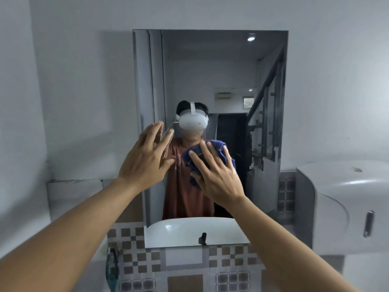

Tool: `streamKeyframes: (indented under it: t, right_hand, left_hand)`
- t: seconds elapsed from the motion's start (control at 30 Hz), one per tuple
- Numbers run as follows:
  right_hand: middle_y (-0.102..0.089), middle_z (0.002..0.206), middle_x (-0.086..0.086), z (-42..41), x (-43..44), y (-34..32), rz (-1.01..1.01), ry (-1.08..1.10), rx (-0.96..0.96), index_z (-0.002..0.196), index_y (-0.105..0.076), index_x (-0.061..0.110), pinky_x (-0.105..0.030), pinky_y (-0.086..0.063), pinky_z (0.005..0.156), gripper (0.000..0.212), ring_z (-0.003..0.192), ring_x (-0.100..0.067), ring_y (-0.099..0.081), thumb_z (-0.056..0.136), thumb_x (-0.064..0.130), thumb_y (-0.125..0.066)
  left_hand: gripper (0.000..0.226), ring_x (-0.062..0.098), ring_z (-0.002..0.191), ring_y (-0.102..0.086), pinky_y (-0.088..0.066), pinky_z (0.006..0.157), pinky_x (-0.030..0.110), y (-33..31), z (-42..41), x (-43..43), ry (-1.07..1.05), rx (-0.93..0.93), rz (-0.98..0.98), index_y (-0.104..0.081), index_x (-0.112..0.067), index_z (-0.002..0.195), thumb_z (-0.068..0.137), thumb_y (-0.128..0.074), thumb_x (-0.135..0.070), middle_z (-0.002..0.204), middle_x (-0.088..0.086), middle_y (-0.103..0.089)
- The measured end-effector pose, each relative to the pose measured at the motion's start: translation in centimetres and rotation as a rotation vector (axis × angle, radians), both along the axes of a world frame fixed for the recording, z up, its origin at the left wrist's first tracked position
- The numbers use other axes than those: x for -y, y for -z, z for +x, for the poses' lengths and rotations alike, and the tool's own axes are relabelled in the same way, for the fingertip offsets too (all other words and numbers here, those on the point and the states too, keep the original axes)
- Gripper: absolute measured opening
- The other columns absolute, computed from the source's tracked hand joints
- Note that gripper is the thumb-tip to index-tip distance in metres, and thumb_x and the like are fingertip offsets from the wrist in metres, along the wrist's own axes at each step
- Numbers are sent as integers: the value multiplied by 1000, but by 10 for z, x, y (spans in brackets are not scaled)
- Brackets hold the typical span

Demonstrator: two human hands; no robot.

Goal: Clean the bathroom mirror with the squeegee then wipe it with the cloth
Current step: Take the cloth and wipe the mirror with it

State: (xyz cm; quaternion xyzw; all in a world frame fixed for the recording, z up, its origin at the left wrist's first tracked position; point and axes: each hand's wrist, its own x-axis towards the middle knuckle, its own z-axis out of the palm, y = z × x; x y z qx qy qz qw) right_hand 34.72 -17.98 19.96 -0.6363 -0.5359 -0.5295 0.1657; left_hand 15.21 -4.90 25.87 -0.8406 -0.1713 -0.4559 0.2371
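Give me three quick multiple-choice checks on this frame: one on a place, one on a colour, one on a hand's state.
1. Where is the white dispenser relative to the mirror?
A) left of it
B) right of it
C) above it

2. What colour is the cloth under the right hand?
A) blue
B) yellow
C) white

3. How is the left hand?
A) clenched in a fist
B) open, fingers spread, holding nothing
C) curled round the cloth

Answers:
1 B: it is on the wall beyond the mirror's right edge.
2 A: blue fabric shows around the straight fingers pressing it to the glass.
3 B: its fingers are straight and apart in front of the mirror.
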Motion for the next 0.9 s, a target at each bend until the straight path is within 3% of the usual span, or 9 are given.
streamKeyframes:
  t: [0.13, 0.23, 0.37, 0.5, 0.73, 0.83, 0.9]
  right_hand:
    - [-28, 164, -17, 21, 16, -16, 59, 60, -56, 156, -36, 21, -58, -15, 123, 58, 152, -33, -27, 103, 45, -43]
    - [-26, 165, -17, 42, 30, -25, 140, 80, -125, 157, -31, 21, -58, -17, 123, 60, 154, -32, -23, 103, 44, -43]
    - [-16, 168, -15, 66, 48, -27, 227, 124, -268, 161, -14, 24, -57, -14, 124, 63, 156, -30, -13, 105, 47, -29]
    - [-15, 169, -15, 81, 59, -11, 244, 130, -325, 161, -15, 22, -56, -16, 124, 64, 156, -29, -11, 104, 42, -34]
    - [-9, 169, -14, 79, 64, 41, 236, 126, -465, 162, -10, 21, -61, -20, 121, 62, 157, -27, -5, 106, 48, -16]
    - [-9, 170, -9, 69, 61, 69, 262, 43, -516, 161, -10, 22, -59, -33, 117, 61, 158, -22, -2, 107, 49, -17]
    - [-7, 171, -3, 65, 59, 86, 293, -28, -573, 161, -13, 22, -47, -48, 110, 62, 157, -18, -2, 107, 49, -25]
  left_hand:
    - [86, 40, 148, -22, -29, 118, 49, 5, 3, -2, -45, -37, 17, -35, -12, 155, 84, -73, -43, 160, 22, -24]
    - [86, 39, 148, -22, -32, 116, 50, 4, 3, -2, -50, -33, 9, -35, -14, 155, 84, -73, -46, 160, 21, -25]
    - [87, 39, 149, -22, -36, 116, 53, 4, 4, -2, -53, -29, 1, -35, -14, 155, 84, -73, -48, 161, 20, -24]
    - [87, 41, 147, -24, -35, 115, 56, 5, 5, -1, -29, -8, 11, -39, -11, 153, 82, -77, -43, 159, 23, -27]
    - [83, 41, 145, -27, -36, 115, 57, 2, 3, -1, -25, -18, 8, -40, -13, 152, 83, -75, -42, 157, 22, -29]
    - [73, 40, 140, -34, -40, 113, 54, -3, 0, -3, -13, 7, 39, -47, -13, 147, 84, -75, -37, 152, 21, -37]
    - [72, 40, 139, -34, -39, 112, 53, -8, -3, -5, -29, 21, 64, -47, -14, 147, 84, -74, -37, 151, 20, -37]
